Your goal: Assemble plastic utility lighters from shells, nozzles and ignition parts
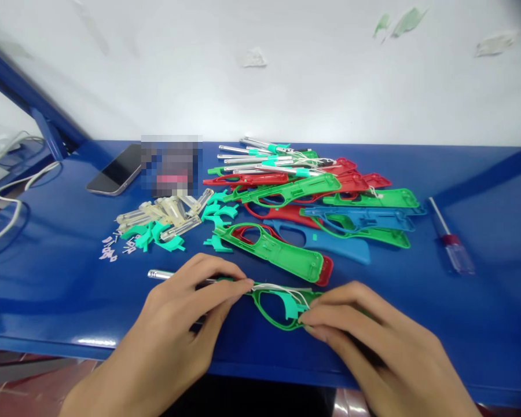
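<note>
A green lighter-shaped plastic shell [269, 320] lies near the table's front edge, between both hands. My left hand [200, 307] pinches its narrow end, where a silver metal tube [160, 274] sticks out to the left. White wires [282, 287] run over the shell's opening. A teal trigger piece [290, 305] sits at the right side of that opening. The fingers of my right hand [351, 324] are pressed together on the shell beside the trigger and hide its wide end.
Behind are piled green, red and blue shells [286, 255], metal tubes [260, 160], loose teal triggers [169, 237], clear fuel tanks [180, 227] and small pink parts [108, 252]. A phone [117, 169] lies back left, a screwdriver [458, 255] right.
</note>
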`<state>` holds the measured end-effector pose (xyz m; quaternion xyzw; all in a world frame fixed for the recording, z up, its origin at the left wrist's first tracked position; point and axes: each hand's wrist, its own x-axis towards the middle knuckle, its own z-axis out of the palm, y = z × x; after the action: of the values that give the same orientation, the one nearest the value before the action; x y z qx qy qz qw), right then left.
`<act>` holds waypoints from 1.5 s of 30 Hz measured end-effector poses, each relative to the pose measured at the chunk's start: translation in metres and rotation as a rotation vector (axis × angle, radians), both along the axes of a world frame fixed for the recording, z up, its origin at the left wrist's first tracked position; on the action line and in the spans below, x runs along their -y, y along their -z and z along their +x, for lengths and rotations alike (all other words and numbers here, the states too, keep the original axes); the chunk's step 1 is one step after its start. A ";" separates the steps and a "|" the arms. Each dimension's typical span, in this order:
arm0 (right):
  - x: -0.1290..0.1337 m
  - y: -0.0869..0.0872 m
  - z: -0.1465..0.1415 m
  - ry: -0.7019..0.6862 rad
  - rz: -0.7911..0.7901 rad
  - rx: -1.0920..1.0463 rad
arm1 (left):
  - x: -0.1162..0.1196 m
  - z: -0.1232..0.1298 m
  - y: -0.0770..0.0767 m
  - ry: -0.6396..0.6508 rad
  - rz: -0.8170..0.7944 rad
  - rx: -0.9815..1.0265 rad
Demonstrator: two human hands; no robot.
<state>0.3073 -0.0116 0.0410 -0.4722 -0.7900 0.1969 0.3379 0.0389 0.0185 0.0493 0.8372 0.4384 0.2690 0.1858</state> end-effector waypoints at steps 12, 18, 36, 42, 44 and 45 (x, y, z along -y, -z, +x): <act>0.004 0.006 0.006 0.016 0.014 0.089 | -0.011 -0.001 -0.001 0.017 -0.062 0.011; 0.002 0.008 0.010 -0.055 0.011 0.105 | -0.009 -0.010 0.001 0.078 -0.075 -0.132; 0.005 0.010 0.011 -0.076 -0.012 0.076 | -0.015 0.018 0.006 0.159 -0.041 0.030; 0.002 0.003 0.011 -0.121 -0.050 0.090 | -0.011 0.016 0.005 0.124 -0.046 0.057; 0.001 0.003 0.011 -0.124 -0.056 0.090 | -0.011 0.016 0.005 0.131 -0.010 0.060; 0.001 0.004 0.011 -0.117 -0.051 0.087 | -0.012 0.016 0.006 0.132 0.009 0.058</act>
<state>0.3180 -0.0128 0.0374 -0.4419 -0.8249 0.2153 0.2790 0.0550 0.0302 0.0435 0.8570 0.3753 0.2822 0.2122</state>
